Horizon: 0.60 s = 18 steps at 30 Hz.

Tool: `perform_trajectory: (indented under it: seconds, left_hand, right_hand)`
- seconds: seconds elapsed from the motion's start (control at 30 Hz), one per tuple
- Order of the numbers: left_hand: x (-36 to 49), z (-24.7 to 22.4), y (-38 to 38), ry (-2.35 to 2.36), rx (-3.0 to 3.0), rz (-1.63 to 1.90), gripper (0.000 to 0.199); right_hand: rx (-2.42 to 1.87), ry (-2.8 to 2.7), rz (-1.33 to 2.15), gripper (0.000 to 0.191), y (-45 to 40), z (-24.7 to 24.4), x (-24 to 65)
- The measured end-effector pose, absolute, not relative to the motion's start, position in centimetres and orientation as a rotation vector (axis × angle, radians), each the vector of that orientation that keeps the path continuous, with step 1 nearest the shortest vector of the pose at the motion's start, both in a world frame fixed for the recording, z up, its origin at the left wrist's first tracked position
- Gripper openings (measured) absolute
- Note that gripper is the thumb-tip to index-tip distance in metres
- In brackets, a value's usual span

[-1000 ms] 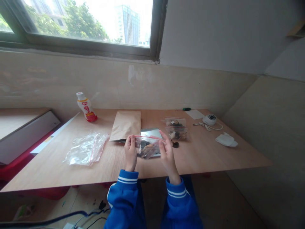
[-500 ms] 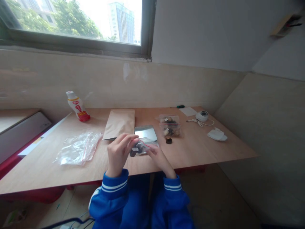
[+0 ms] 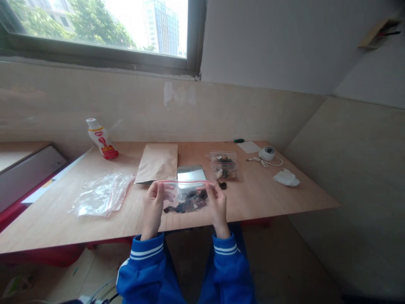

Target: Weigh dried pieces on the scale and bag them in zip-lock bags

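A clear zip-lock bag (image 3: pixel 186 204) with a red seal strip hangs stretched between my hands, with dark dried pieces lying in its lower part. My left hand (image 3: pixel 154 207) pinches the bag's upper left corner. At the upper right corner, my right hand (image 3: pixel 217 205) grips it the same way. Just behind the bag lies a flat silvery scale-like plate (image 3: pixel 191 173), partly covered by it. Two filled zip-lock bags (image 3: pixel 224 164) rest on the table to the right, and a loose dark piece (image 3: pixel 222 185) sits in front of them.
Left on the wooden table (image 3: pixel 253 198) are empty clear bags (image 3: pixel 101 196), a brown paper bag (image 3: pixel 158 162) and a red-and-white bottle (image 3: pixel 103 139). To the right are a white dome camera (image 3: pixel 266 153) with its cable, crumpled white tissue (image 3: pixel 286 177), paper (image 3: pixel 249 147) and a green-handled tool (image 3: pixel 239 141).
The bag, earlier bunched and tilted between my hands, is now spread wide with its seal strip straight. My hands have moved to its two upper corners.
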<state>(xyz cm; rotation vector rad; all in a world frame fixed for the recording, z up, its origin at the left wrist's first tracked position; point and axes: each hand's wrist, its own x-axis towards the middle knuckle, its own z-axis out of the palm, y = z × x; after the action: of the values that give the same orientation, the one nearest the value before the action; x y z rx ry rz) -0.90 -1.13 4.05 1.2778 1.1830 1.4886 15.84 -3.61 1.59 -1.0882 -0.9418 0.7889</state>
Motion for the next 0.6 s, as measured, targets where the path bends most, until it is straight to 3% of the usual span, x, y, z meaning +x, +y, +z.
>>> perform_trajectory:
  seconds: [0.2, 0.6]
  left_hand:
    - [-1.1, 2.7, -0.9, 1.020, 1.127, 1.411, 0.030]
    - [-1.5, 2.0, -0.9, 0.987, 1.012, 1.457, 0.029]
  right_hand:
    - [-1.065, -0.809, 0.688, 0.026, -3.2, 1.0, 15.9]
    - [-1.113, -0.969, 0.614, 0.022, -3.9, 0.8, 17.3]
